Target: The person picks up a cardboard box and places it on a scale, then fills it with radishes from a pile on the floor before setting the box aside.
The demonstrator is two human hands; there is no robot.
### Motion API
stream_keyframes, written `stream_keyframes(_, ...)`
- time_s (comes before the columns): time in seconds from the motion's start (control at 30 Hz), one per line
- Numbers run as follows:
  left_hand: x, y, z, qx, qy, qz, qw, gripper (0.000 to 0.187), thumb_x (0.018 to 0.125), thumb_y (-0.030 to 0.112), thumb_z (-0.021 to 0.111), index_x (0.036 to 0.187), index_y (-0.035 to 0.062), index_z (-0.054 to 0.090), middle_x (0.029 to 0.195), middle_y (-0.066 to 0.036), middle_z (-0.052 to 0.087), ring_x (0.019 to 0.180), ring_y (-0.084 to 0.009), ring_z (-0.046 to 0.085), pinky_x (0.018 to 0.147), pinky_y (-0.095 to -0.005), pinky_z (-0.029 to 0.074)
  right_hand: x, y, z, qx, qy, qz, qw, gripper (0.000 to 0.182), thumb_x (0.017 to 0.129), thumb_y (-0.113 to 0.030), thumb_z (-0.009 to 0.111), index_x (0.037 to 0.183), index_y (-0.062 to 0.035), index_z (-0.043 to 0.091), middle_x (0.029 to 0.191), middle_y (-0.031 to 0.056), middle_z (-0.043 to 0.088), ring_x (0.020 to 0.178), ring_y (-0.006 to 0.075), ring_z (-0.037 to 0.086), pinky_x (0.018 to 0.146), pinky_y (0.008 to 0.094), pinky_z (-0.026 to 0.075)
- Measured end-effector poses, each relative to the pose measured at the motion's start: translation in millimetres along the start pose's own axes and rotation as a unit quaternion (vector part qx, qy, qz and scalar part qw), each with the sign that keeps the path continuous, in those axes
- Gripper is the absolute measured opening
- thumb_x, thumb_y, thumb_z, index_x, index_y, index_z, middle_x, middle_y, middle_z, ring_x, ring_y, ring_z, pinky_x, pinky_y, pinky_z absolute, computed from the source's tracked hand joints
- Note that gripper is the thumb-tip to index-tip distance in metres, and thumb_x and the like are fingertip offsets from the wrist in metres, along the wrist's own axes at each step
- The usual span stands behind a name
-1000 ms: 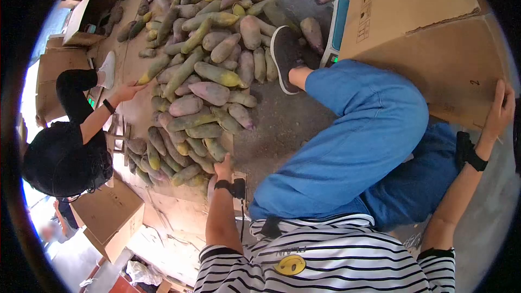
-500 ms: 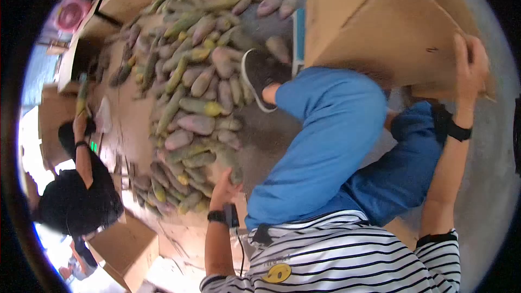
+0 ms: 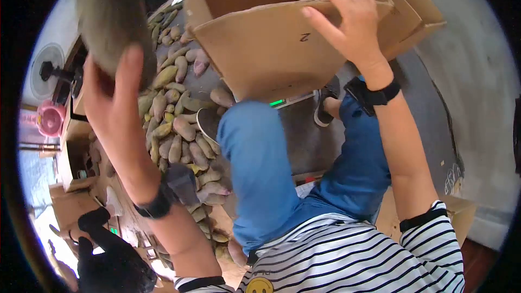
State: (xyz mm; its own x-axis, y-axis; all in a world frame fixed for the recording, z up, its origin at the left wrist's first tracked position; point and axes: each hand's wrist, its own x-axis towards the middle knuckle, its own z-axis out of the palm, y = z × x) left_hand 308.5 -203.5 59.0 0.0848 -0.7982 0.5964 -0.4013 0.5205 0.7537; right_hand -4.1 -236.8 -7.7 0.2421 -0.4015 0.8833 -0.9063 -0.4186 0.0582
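Note:
My left hand (image 3: 116, 103) is raised at the upper left, fingers and thumb wrapped round the lower end of a long, thick, greenish gourd-like vegetable (image 3: 111, 16). Motion blurs that vegetable, and its top runs out of view. At the upper right, my right hand (image 3: 353, 24) grips the top edge of a cardboard box (image 3: 255, 49), thumb on the outer face and fingers over the rim. The box is tilted with its mouth upward, and part of its brown inner wall shows. A figure "2" is marked on its front flap.
A heap of similar green and pinkish vegetables (image 3: 184, 130) covers the floor at left. A scale with a lit green display (image 3: 277, 102) sits under the box. At lower left a co-worker in black (image 3: 114, 260) bends over. A fan (image 3: 51, 70) and pink basin (image 3: 50, 118) stand beyond.
My left hand has risen from the heap's near edge to the upper left, carrying a vegetable. My right hand has shifted along the box edge, and the view has turned, showing the box mouth.

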Motion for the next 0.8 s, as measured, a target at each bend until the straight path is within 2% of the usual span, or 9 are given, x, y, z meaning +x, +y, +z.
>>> stream_keyframes(0.1,39,8,40,0.060,-0.078,0.054,0.994,0.042,0.081,0.023,0.067,0.112,-0.0033,0.056,0.097,-0.007,0.062,0.090,-0.0119,0.055,0.079,-0.0236,0.043,-3,3,2,0.009,0.001,0.009,1.000,0.032,0.073,-0.042,0.065,0.073,-0.0107,0.059,0.069,0.0049,0.058,0.072,0.0252,0.056,0.076,0.0386,0.039)
stream_keyframes(0.13,42,2,53,0.066,-0.081,0.079,0.991,0.044,0.081,0.024,0.068,0.114,-0.0029,0.055,0.099,-0.008,0.062,0.091,-0.0133,0.056,0.079,-0.0242,0.044,-4,4,3,0.011,0.006,0.006,1.000,0.033,0.073,-0.043,0.065,0.072,-0.0107,0.059,0.070,0.0047,0.059,0.072,0.0252,0.056,0.077,0.0384,0.039)
stream_keyframes(0.17,40,-1,60,0.183,-0.057,0.105,0.976,0.046,0.081,0.025,0.068,0.117,-0.0003,0.055,0.104,-0.012,0.061,0.096,-0.0167,0.058,0.081,-0.0274,0.045,-2,4,4,0.021,0.012,0.004,1.000,0.034,0.073,-0.045,0.064,0.073,-0.0108,0.059,0.071,0.0047,0.059,0.072,0.0251,0.056,0.077,0.0385,0.039)
stream_keyframes(0.27,17,-3,67,0.163,-0.027,0.141,0.976,0.045,0.081,0.023,0.068,0.118,0.0017,0.055,0.109,-0.014,0.059,0.099,-0.0195,0.057,0.083,-0.0307,0.046,-4,-4,-11,0.030,-0.003,0.034,0.999,0.031,0.074,-0.040,0.065,0.078,-0.0102,0.061,0.076,0.0060,0.062,0.075,0.0260,0.057,0.076,0.0389,0.040)
stream_keyframes(0.3,6,0,63,0.136,-0.051,0.108,0.984,0.043,0.081,0.019,0.067,0.119,0.0022,0.054,0.111,-0.013,0.058,0.101,-0.0192,0.056,0.086,-0.0319,0.045,6,-9,-18,0.082,-0.022,0.056,0.995,0.031,0.075,-0.033,0.065,0.068,-0.0067,0.051,0.069,0.0108,0.053,0.072,0.0278,0.052,0.074,0.0384,0.037)
stream_keyframes(0.43,-47,4,43,0.183,-0.140,0.071,0.970,0.041,0.081,0.013,0.065,0.118,0.0011,0.053,0.112,-0.012,0.057,0.103,-0.0208,0.055,0.088,-0.0326,0.044,4,-7,-19,0.087,-0.003,0.058,0.995,0.030,0.076,-0.033,0.064,0.069,-0.0068,0.050,0.068,0.0107,0.053,0.070,0.0281,0.052,0.074,0.0384,0.037)
stream_keyframes(0.57,-92,-18,18,0.321,-0.235,0.119,0.910,0.040,0.077,0.014,0.066,0.112,0.0001,0.054,0.108,-0.014,0.058,0.100,-0.0288,0.056,0.088,-0.0361,0.043,2,-5,-20,0.097,-0.005,0.055,0.994,0.029,0.078,-0.031,0.062,0.069,-0.0065,0.051,0.069,0.0108,0.053,0.071,0.0281,0.052,0.074,0.0394,0.037)
stream_keyframes(0.63,-106,-24,9,0.405,-0.336,0.047,0.849,0.040,0.075,0.019,0.067,0.108,0.0006,0.055,0.103,-0.016,0.059,0.097,-0.0336,0.055,0.086,-0.0386,0.042,0,-5,-21,0.102,-0.003,0.057,0.993,0.028,0.078,-0.031,0.062,0.070,-0.0064,0.051,0.070,0.0110,0.054,0.072,0.0281,0.052,0.075,0.0396,0.037)
stream_keyframes(0.8,-112,-23,1,0.428,-0.299,0.060,0.851,0.038,0.075,0.023,0.067,0.105,0.0019,0.057,0.099,-0.017,0.060,0.093,-0.0339,0.056,0.082,-0.0397,0.043,1,-8,-24,0.094,-0.015,0.051,0.994,0.024,0.078,-0.029,0.062,0.075,-0.0065,0.054,0.074,0.0103,0.055,0.076,0.0272,0.053,0.079,0.0399,0.038)
